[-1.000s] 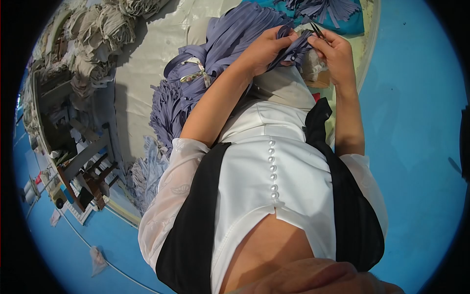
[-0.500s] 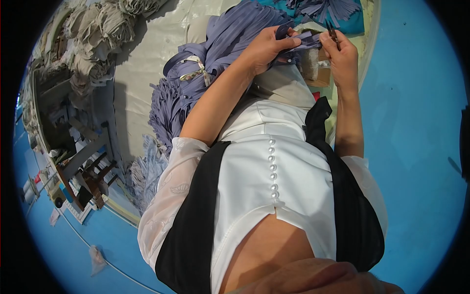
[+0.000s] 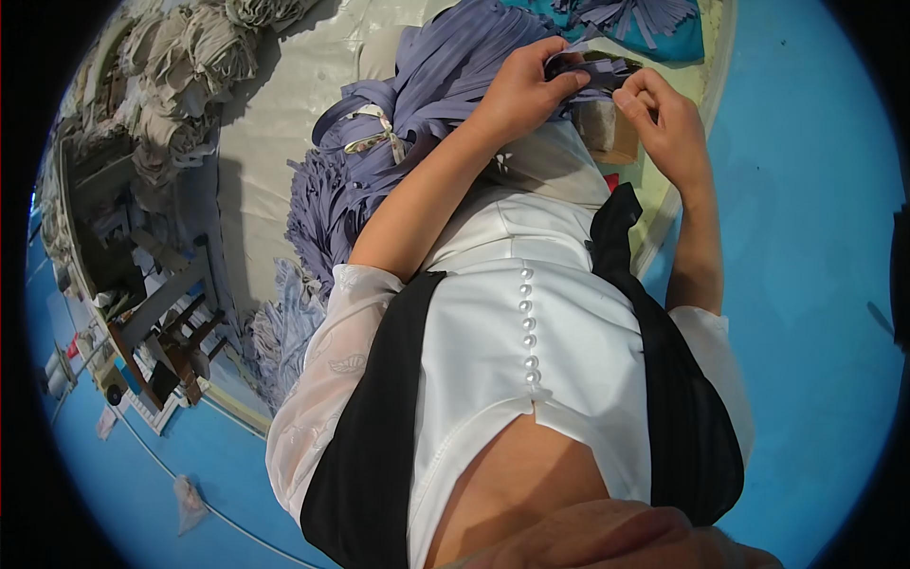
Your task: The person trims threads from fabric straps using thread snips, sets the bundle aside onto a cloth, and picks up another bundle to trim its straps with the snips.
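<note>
My left hand point(image 3: 526, 90) is closed on a few blue-purple fabric strips point(image 3: 607, 71), thumb on top, with their ends pointing right. My right hand point(image 3: 665, 123) is just right of those ends, fingers curled and thumb against the forefinger. Whatever it holds, if anything, is hidden. A large bundle of the same blue-purple strips point(image 3: 445, 71) lies over my lap, left of my left hand. Around the bundle is a knotted, pale patterned tie point(image 3: 377, 133).
A small cardboard box point(image 3: 611, 137) stands below my hands. At the top lies a teal cloth point(image 3: 678, 38) with more cut strips on it. Piles of beige fabric point(image 3: 204, 57) are at upper left, beside a wooden rack point(image 3: 175, 308). The floor point(image 3: 806, 284) is blue.
My right hand has moved slightly down and right, away from the strips. The dark, narrow tool seen at its fingertips before no longer shows. My left hand has shifted slightly up.
</note>
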Tool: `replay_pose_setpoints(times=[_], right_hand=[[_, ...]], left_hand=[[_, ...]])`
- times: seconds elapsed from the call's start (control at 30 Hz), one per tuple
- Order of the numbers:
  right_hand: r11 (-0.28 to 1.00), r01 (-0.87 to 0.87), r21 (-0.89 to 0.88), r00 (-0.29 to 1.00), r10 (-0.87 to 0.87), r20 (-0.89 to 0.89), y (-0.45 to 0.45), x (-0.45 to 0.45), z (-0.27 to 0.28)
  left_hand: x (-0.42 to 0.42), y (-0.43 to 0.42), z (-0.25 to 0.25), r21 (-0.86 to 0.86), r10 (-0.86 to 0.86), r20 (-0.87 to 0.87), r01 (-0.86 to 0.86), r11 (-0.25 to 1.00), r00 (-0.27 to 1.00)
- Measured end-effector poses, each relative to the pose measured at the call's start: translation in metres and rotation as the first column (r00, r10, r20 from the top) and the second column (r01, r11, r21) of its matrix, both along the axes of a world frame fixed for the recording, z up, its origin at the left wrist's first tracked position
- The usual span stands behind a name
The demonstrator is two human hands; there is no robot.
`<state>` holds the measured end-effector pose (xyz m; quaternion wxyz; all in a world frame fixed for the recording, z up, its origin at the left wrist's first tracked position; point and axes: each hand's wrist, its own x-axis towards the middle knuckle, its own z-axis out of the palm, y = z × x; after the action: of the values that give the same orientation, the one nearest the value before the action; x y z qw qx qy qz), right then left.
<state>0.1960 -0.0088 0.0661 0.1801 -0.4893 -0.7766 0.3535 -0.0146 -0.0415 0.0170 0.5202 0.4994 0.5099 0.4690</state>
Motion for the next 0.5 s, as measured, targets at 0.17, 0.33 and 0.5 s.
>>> replay_pose_setpoints(times=[0.17,0.33,0.5], right_hand=[[0.998,-0.045,-0.034,0.998,0.046,0.033,0.004,-0.002,0.005],[0.991,0.045,-0.123,0.990,-0.061,-0.126,0.006,0.008,-0.009],[0.873,0.286,-0.394,0.775,-0.453,-0.440,0.012,0.030,-0.042]], left_hand=[[0.000,0.000,0.008,-0.019,-0.040,-0.003,0.040,0.999,0.999],[0.000,0.001,-0.004,-0.062,-0.023,0.052,0.027,0.998,0.998],[-0.005,0.000,0.015,-0.351,0.058,0.263,0.040,0.936,0.963]])
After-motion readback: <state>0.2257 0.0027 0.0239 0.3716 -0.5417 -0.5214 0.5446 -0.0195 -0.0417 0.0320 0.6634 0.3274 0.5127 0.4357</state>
